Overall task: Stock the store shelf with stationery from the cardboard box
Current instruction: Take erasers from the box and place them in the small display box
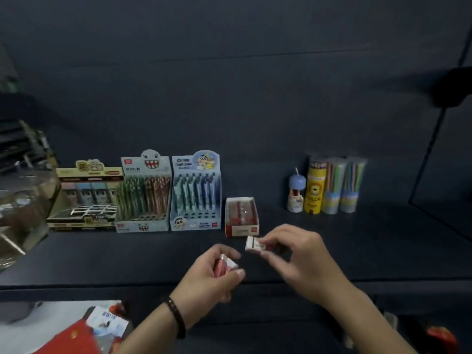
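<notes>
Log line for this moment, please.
phase: stocking | left grip: holds red-white packet | right grip: pinches small white box over shelf, just in front of red display box

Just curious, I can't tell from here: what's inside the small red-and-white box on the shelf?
The open box holds rows of small red-and-white packs, too blurred to read. Anything beneath that top layer is covered.

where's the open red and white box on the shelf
Head view, near centre: the red and white box stands on the shelf, just right of the blue pen display and just beyond the right hand.
</notes>
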A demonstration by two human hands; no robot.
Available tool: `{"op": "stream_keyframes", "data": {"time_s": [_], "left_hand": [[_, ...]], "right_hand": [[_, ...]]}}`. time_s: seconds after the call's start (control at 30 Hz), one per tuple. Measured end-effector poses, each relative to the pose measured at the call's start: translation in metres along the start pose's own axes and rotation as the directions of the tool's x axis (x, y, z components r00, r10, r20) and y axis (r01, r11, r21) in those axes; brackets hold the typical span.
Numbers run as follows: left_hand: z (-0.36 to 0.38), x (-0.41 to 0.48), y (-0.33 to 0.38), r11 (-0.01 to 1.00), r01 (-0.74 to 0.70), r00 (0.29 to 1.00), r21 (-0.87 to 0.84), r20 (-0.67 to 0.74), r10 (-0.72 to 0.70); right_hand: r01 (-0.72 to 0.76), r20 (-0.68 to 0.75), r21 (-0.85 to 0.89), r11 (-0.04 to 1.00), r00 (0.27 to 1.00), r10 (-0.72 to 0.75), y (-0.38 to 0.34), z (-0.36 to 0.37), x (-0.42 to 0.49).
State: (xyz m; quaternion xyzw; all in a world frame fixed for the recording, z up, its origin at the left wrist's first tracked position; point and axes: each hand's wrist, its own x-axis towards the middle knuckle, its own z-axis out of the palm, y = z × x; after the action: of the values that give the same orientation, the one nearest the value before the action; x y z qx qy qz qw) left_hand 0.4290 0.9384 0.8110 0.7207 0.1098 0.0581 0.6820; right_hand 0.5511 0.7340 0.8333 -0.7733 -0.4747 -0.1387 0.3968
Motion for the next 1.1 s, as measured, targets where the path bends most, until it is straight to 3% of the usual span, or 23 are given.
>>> {"op": "stream_keyframes", "data": {"time_s": [0.17, 0.33, 0.43, 0.67, 0.8, 0.93, 1.03, 1.1], "left_hand": [[-0.035, 0.049, -0.013, 0.983, 0.005, 0.987, 0.183, -0.162, 0.025], [-0.058, 0.084, -0.020, 0.899, -0.053, 0.956, 0.435, -0.238, 0.172], [-0.070, 0.103, -0.024, 0.843, -0.123, 0.937, 0.524, -0.219, 0.273], [-0.088, 0.135, -0.032, 0.785, -0.214, 0.932, 0.582, -0.119, 0.342], [-0.094, 0.145, -0.037, 0.838, -0.243, 0.946, 0.488, -0.071, 0.316], [-0.093, 0.145, -0.038, 0.978, -0.167, 0.983, 0.129, -0.054, 0.175], [-0.091, 0.147, -0.034, 0.986, -0.166, 0.985, 0.030, -0.038, 0.167], [-0.085, 0.147, -0.027, 0.977, -0.176, 0.984, -0.120, -0.039, 0.173]], "right_hand": [[-0.115, 0.155, -0.061, 0.992, 0.980, 0.123, 0.056, 0.018, 0.083], [-0.097, 0.301, -0.166, 0.981, 0.943, 0.144, 0.085, 0.050, 0.140], [-0.097, 0.368, -0.196, 0.976, 0.915, 0.165, 0.093, 0.067, 0.157], [-0.101, 0.425, -0.224, 0.969, 0.885, 0.190, 0.098, 0.091, 0.165], [-0.090, 0.427, -0.255, 0.963, 0.883, 0.196, 0.100, 0.098, 0.168], [-0.090, 0.460, -0.266, 0.960, 0.863, 0.209, 0.099, 0.099, 0.168], [-0.113, 0.497, -0.263, 0.958, 0.835, 0.234, 0.096, 0.094, 0.169], [-0.165, 0.433, -0.219, 0.962, 0.867, 0.247, 0.091, 0.089, 0.165]]}}
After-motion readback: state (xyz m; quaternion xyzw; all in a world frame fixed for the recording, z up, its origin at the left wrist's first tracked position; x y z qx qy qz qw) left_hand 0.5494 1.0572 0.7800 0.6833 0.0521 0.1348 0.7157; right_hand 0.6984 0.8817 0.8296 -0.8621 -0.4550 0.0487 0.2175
